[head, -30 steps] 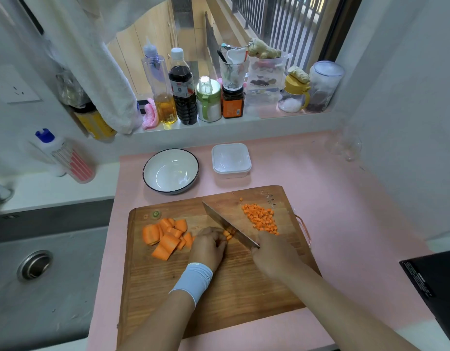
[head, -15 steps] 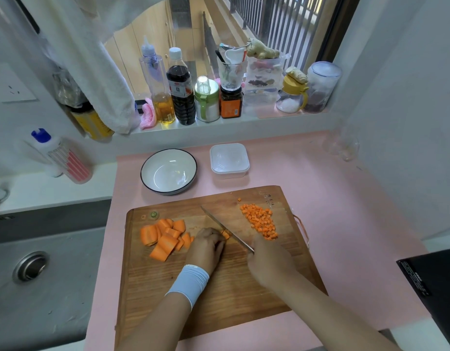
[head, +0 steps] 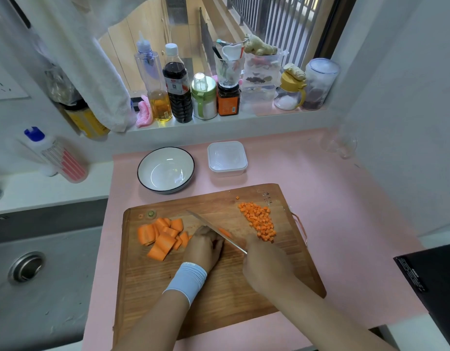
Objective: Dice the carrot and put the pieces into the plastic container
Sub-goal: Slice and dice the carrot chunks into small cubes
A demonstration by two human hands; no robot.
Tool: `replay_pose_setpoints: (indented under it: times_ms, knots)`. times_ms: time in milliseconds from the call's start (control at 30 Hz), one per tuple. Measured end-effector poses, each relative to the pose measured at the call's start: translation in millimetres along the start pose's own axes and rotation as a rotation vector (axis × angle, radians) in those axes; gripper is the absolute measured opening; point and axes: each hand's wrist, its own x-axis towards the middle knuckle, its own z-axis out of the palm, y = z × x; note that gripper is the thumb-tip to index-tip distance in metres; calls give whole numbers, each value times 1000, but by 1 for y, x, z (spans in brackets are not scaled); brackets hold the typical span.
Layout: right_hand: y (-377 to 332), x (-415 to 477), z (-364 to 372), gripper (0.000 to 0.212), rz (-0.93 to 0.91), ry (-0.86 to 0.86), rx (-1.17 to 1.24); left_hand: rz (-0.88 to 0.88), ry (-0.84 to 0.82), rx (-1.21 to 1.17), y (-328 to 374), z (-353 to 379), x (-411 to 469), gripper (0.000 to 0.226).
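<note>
Dicing midway | left fingers (head: 206,234) curl on orange carrot strip (head: 224,233), right fingers (head: 253,247) grip steel knife (head: 211,226) | small orange dice pile (head: 259,221) right of fingers, thick uncut carrot chunks (head: 160,236) left | clear square plastic container (head: 227,158) beyond them, empty

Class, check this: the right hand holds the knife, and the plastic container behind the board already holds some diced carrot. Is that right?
No. In the head view the plastic container holds no carrot; the dice lie piled on the board. The right hand does hold the knife.

Left hand (head: 205,249) curled over carrot (head: 225,233), right hand (head: 265,264) gripping knife (head: 206,223), forearms converging
</note>
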Motion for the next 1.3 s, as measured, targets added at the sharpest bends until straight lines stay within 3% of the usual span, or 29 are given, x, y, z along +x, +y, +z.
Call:
replay_pose_setpoints:
  times_ms: [367, 533, 633, 667, 700, 800, 867, 967, 1100, 1233, 1300]
  knots:
    - [10, 5, 1, 15, -49, 84, -180, -57, -18, -63, -10, 4, 0, 7]
    - [18, 15, -8, 21, -48, 133, -242, -3, 336, -262, -1, -23, -6, 11]
    - [23, 20, -13, 17, -74, 134, -266, -75, 591, -194, -4, -53, 9, 15]
    - [25, 21, -14, 17, -85, 134, -274, -96, 597, -148, -6, -63, 20, 16]
    - [27, 23, -14, 18, -101, 132, -286, -104, 514, -114, -8, -70, 33, 17]
    - [27, 27, -14, 25, -169, 119, -351, -60, -116, -40, -4, -74, 68, 22]
    - [23, 28, -17, 30, -206, 116, -378, -43, -418, 64, -1, -65, 79, 29]
    - [21, 27, -18, 36, -232, 134, -397, -161, -523, -38, -3, -54, 83, 18]
    - [24, 25, -14, 34, -215, 129, -333, -257, -292, -148, -6, -55, 83, 9]
    - [30, 22, -15, 15, -74, 126, -226, -359, 288, -298, -24, -65, 74, 11]
    - [33, 21, -15, 8, 8, 118, -118, -453, 457, -311, -30, -68, 63, 10]
